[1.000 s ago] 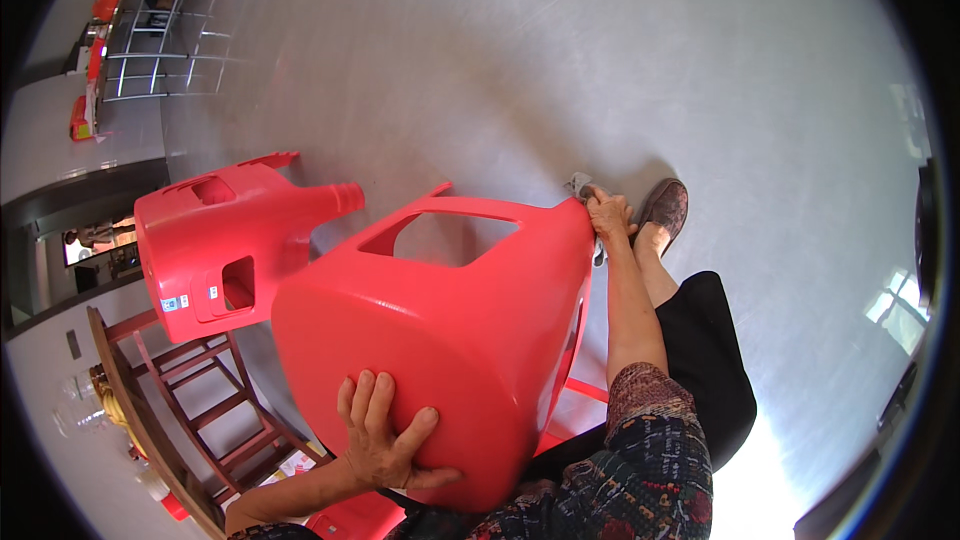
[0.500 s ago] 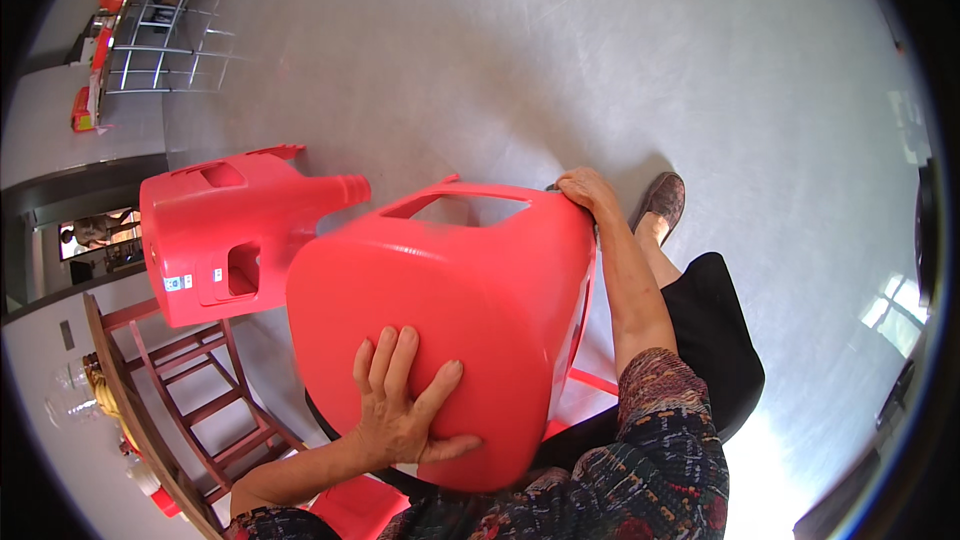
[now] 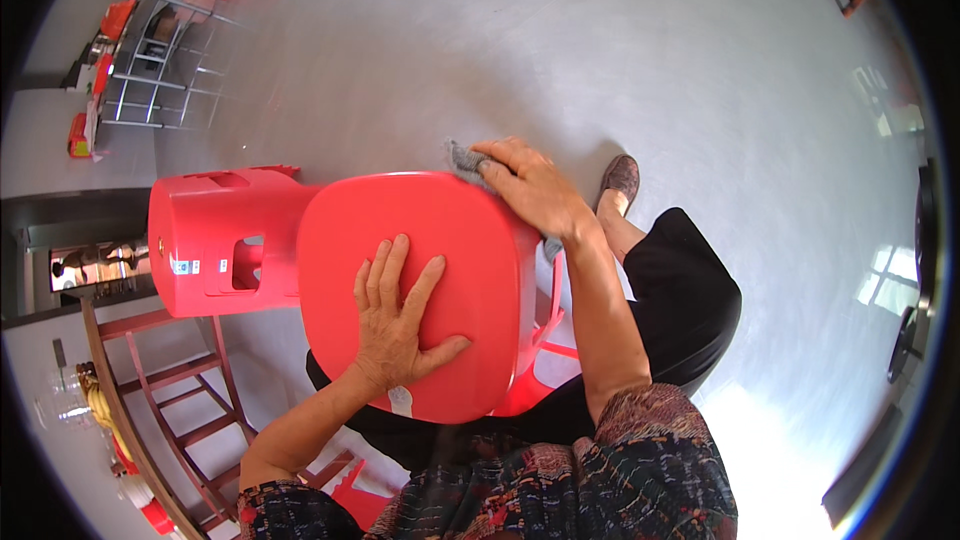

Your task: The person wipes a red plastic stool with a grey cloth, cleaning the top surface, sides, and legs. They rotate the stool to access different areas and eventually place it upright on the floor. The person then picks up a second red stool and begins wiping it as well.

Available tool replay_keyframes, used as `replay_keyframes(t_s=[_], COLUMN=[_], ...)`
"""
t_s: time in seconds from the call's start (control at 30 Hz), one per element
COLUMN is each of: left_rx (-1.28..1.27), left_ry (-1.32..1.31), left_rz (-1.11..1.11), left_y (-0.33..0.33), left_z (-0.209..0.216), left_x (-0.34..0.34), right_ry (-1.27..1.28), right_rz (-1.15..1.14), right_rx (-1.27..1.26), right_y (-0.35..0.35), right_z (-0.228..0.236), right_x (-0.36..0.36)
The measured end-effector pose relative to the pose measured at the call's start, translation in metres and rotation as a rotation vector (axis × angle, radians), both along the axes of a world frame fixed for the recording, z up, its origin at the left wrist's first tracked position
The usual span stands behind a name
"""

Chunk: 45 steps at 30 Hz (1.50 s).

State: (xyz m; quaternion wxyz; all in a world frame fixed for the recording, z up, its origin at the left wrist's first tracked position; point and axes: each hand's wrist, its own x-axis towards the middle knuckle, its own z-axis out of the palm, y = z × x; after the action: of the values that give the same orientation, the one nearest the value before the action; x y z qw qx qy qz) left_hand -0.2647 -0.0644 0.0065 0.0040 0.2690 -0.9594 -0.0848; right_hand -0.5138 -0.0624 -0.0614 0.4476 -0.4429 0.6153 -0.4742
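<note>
In front of my body is a red plastic stool (image 3: pixel 470 270), its smooth square seat turned up toward me. My left hand (image 3: pixel 395 325) lies flat on that seat, fingers spread. At the seat's far right corner, my right hand (image 3: pixel 530 185) is closed on a grey cloth (image 3: pixel 468 162), which pokes out past the fingertips and below the palm. The cloth touches the stool's edge. Most of the stool's legs are hidden beneath the seat.
Another red stool (image 3: pixel 210 245) lies on its side to the left. A brown wooden ladder-like frame (image 3: pixel 200 410) stands at lower left, beside a shelf with bananas (image 3: pixel 100 402). A metal rack (image 3: pixel 150 80) is at far left; grey floor (image 3: pixel 680 50) spreads ahead.
The stool has tipped so its seat faces me more squarely, hiding the side opening. My right hand has moved left along the far edge, and the grey cloth now shows clearly.
</note>
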Motion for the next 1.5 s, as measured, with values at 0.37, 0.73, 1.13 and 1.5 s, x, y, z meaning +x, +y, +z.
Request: replay_keyframes(t_s=[0.37,0.73,1.13,1.5], left_rx=[-0.008,0.019,-0.031,-0.022], left_ry=[-0.039,0.008,0.106,0.166], left_rz=[-0.039,0.001,-0.013,0.019], left_y=[0.002,0.004,0.008,0.009], left_z=[0.002,-0.002,0.006,0.000], left_x=[-0.002,0.003,-0.003,-0.001], right_ry=[-0.004,-0.467,0.045,0.300], right_rz=[-0.405,-0.443,-0.094,-0.644], right_rx=[0.020,0.376,0.783,0.742], right_y=[0.023,0.060,0.157,0.054], right_z=[-0.193,-0.215,-0.205,-0.161], right_x=[0.023,0.043,0.103,0.067])
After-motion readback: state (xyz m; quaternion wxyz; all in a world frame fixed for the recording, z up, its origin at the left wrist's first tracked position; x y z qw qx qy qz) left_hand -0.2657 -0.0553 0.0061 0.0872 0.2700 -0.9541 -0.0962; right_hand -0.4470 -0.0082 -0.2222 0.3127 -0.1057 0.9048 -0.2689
